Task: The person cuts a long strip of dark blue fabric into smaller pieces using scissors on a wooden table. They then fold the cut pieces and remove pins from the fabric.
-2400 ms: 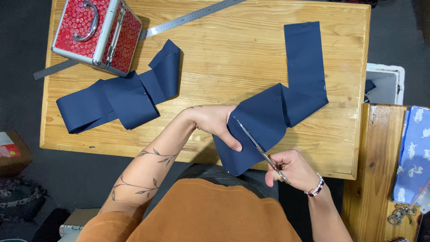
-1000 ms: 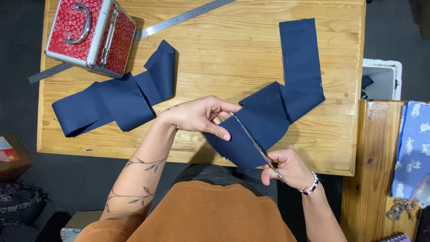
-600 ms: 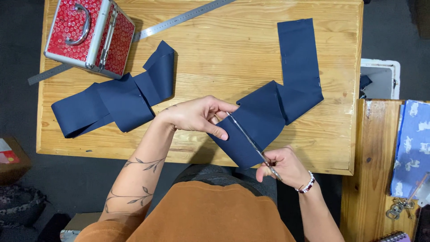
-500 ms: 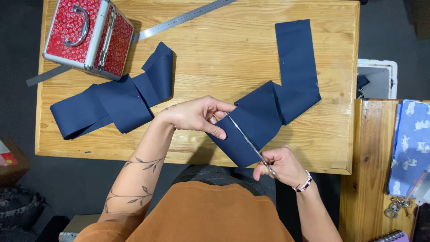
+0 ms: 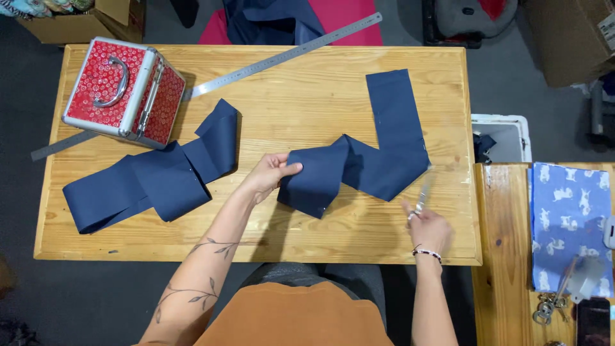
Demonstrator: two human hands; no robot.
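Knotty pine table (image 5: 307,90); left hand (image 5: 268,176) pinches matte navy fabric strip (image 5: 359,163); right hand (image 5: 428,227) grips steel scissors (image 5: 423,195).

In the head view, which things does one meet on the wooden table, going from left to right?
Red case → folded navy strip → left hand → bent navy strip → scissors in right hand.

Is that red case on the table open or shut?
Shut. The red case sits with its lid down flat, handle on top, and the metal edges meet along the side with no gap showing.
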